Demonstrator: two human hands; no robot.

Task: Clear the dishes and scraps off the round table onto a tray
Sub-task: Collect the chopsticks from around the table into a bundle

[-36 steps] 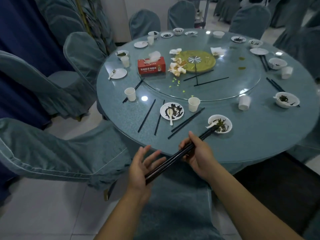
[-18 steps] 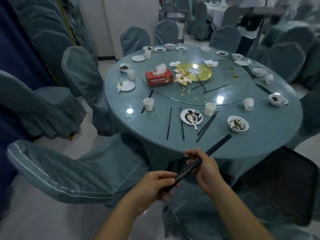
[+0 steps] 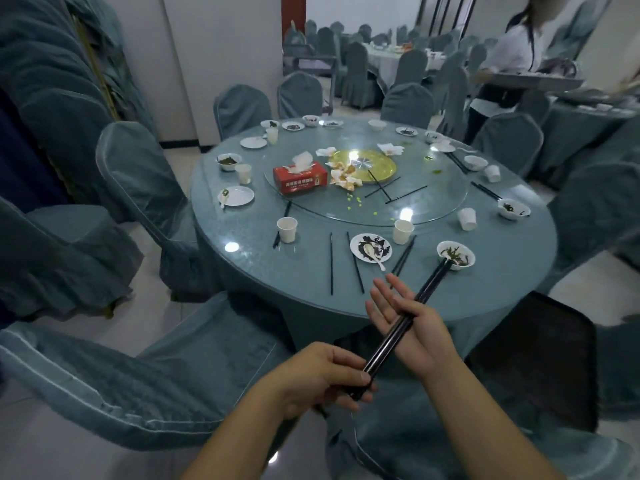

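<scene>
**Evening up the chopstick bundle before it goes to a tray**

The person stands at six o'clock of the round table (image 3: 512, 282); the thing in hand, a bundle of black chopsticks (image 3: 431, 289), is held in the air over the near edge, its far end pointing to one o'clock at a bowl of green scraps (image 3: 460, 255); whether it touches the bowl I cannot tell. The left hand (image 3: 322, 379) is clamped round the near end, fingers and thumb curled on it. The right hand (image 3: 415, 327) is spread, fingers straight, and the bundle lies across it. To do this well, I judge, the left hand should grip firmly while the flat right hand pushes the sticks level, so that none slides out. The loose chopsticks (image 3: 331, 263) at six o'clock can then join the bundle.

The room is a banquet hall; covered chairs (image 3: 138, 174) ring the table. Far off at one o'clock, a person in a white shirt (image 3: 512, 53) carries a loaded tray (image 3: 536, 79). A dark flat thing (image 3: 530, 358) lies low at four o'clock; I cannot tell if it is a tray. On the table a glass turntable (image 3: 433, 195) fills the middle; on it a red tissue box (image 3: 300, 177) sits toward ten o'clock. Near six o'clock are a plate with a spoon (image 3: 365, 245) and a paper cup (image 3: 287, 229). Small yellow-green crumbs (image 3: 356, 202) lie on the glass.
</scene>
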